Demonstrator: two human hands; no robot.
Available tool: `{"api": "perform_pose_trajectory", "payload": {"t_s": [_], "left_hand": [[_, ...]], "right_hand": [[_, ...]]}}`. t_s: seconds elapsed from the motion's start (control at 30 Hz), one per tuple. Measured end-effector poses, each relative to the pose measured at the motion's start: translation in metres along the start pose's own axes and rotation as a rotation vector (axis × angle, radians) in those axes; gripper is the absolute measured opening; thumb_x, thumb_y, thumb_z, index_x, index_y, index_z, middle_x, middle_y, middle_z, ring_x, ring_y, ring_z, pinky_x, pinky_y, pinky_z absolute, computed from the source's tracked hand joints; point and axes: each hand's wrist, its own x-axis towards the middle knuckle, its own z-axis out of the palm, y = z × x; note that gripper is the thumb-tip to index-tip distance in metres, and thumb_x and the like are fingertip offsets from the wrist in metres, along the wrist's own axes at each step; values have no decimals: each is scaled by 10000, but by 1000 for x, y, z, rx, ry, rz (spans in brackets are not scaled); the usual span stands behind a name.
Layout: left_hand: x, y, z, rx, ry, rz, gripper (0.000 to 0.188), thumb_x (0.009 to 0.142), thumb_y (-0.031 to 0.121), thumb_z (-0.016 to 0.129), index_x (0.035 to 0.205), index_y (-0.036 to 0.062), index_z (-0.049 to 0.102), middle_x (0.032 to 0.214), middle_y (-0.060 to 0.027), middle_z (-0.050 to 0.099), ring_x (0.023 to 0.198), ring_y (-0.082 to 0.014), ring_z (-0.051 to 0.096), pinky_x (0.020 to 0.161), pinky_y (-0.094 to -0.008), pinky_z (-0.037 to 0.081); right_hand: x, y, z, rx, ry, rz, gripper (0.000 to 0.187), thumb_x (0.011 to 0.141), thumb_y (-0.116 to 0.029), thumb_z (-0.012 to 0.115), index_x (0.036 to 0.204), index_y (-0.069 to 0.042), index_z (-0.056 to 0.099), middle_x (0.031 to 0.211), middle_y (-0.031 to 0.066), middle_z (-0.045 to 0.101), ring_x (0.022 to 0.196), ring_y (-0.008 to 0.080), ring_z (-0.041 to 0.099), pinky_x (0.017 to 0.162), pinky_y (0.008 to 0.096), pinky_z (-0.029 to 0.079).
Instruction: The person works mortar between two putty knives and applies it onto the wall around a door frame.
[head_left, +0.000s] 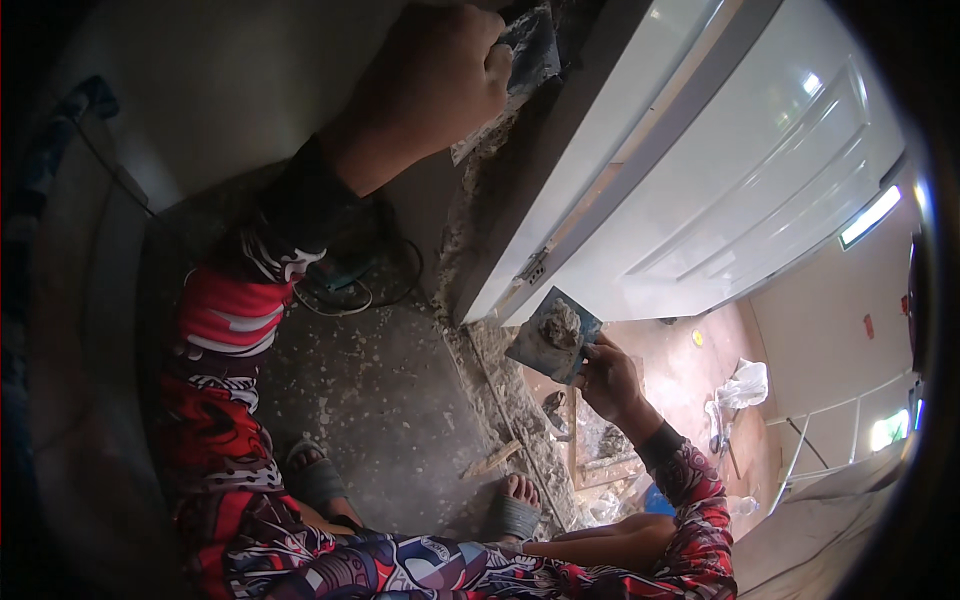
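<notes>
The right hand [610,385] was clamped on a square plate [541,350] bearing mortar [560,324], below the door frame [572,190]. The left hand [440,90] was by the rough wall edge [485,185] – its grip I could not tell. Filling seemed in hand; next called for careful pressing.

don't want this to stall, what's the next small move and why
Probably bring the square plate nearer the left hand: the right hand holds it well apart, a mound of grey paste on top, while the left is beside the door frame, where the wall edge looks rough.
</notes>
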Motion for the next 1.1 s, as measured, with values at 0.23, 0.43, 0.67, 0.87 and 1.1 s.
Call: {"api": "perform_pose_trajectory", "payload": {"t_s": [0.23,0.43,0.67,0.87,1.1], "left_hand": [[5,-16,-12,-20,-76,-115,240,857,167,677,1006,-19,695,850,-208,693,637,-311,682,602,-370,515],[-7,-18,-2,57,-95,-29,288,866,199,695,1032,-37,690,886,-214,696,744,-251,700,664,-331,521],[-13,-14,-8,38,-89,-41,291,869,208,702,1023,-38,692,806,-191,691,632,-258,678,587,-324,507],[-16,-8,-3,-45,-29,95,278,870,223,706,985,-30,700,825,-198,694,670,-294,687,615,-345,522],[-19,-24,3,-5,-20,91,290,886,224,696,1010,-38,701,826,-201,700,681,-243,692,629,-310,521]], "right_hand": [[4,-2,-1,39,-45,7,359,939,-56,411,1287,16,457,1218,167,598,1036,309,652,870,480,581],[2,-6,-3,11,-32,-22,377,946,-66,406,1314,5,445,1216,160,600,1034,301,654,876,464,580],[-1,-1,0,27,-8,-21,349,951,-59,399,1289,7,455,1222,164,596,1048,313,649,890,473,574],[-5,-2,4,5,-18,-13,361,956,-58,388,1306,12,441,1244,168,582,1062,320,643,907,483,565],[4,-1,-3,7,-38,11,345,960,-66,382,1296,-17,440,1222,163,590,1059,326,644,880,495,574]]}}
